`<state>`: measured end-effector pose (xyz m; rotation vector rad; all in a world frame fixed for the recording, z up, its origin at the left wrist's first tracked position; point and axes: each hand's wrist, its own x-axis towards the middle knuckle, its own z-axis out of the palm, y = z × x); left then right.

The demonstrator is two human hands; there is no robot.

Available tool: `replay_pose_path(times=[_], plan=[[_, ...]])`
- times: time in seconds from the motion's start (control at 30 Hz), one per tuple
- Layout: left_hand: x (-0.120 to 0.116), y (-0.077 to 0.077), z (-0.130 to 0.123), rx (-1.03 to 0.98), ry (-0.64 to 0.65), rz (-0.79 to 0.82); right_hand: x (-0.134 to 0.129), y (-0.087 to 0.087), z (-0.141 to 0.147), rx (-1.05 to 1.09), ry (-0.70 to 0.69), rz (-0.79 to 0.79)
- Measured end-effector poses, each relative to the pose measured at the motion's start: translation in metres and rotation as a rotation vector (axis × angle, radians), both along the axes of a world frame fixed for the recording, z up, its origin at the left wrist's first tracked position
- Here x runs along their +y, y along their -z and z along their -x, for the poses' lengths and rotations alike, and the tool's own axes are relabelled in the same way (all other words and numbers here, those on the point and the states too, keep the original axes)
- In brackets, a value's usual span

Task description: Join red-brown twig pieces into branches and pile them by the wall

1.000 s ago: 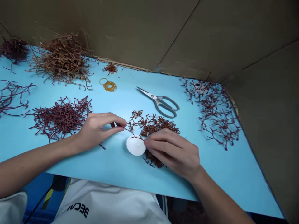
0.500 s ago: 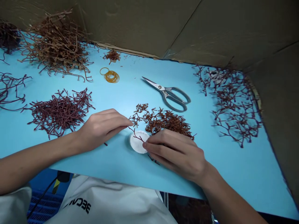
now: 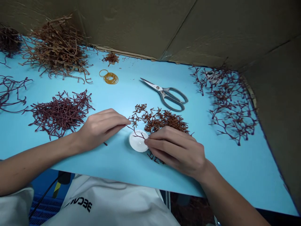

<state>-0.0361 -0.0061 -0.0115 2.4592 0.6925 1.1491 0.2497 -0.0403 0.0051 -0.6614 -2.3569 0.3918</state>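
Dark red sprig [image 3: 135,132] stretched between a person's bare hands above a white scalloped disc [image 3: 137,145] on a blue board [image 3: 113,169].

The left hand [image 3: 100,130] has its fingers closed to a pinch on one end of the sprig; the right hand [image 3: 177,150] pinches the other end at the disc's edge, its fingers hiding the grip and the thumb. The right hand also covers part of a reddish-brown heap [image 3: 162,121]. Beyond lie steel scissors [image 3: 166,95], amber rubber bands [image 3: 110,78], a dark red heap [image 3: 61,114] and a brown heap [image 3: 56,50]. Loose branches [image 3: 231,106] reach a cardboard wall [image 3: 211,31]; a dark clump [image 3: 9,40] is cut off by the frame.
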Motion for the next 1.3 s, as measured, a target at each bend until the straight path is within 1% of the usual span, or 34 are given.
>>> replay_pose_path(times=[0.3,0.47,0.6,0.73,0.87,1.03,1.3], plan=[[-0.001,0.0,0.002,-0.007,-0.014,0.001,0.005,-0.004,0.002,0.062,0.041,0.002],[-0.002,0.002,0.003,-0.02,0.01,0.023,0.003,-0.002,0.005,0.116,0.1,0.003],[-0.002,0.001,0.005,-0.016,-0.001,0.007,0.002,0.003,0.005,0.129,0.14,-0.039],[0.0,-0.002,0.007,0.009,-0.047,-0.046,0.002,0.007,0.005,0.065,0.197,-0.095],[0.003,-0.005,0.01,0.038,-0.051,-0.075,-0.001,0.009,0.009,-0.005,0.198,-0.063],[0.006,-0.005,0.011,0.085,-0.066,-0.051,-0.005,0.01,0.016,-0.093,0.271,-0.059],[0.005,-0.002,0.011,0.146,-0.096,-0.021,-0.007,0.008,0.023,-0.182,0.282,-0.118]])
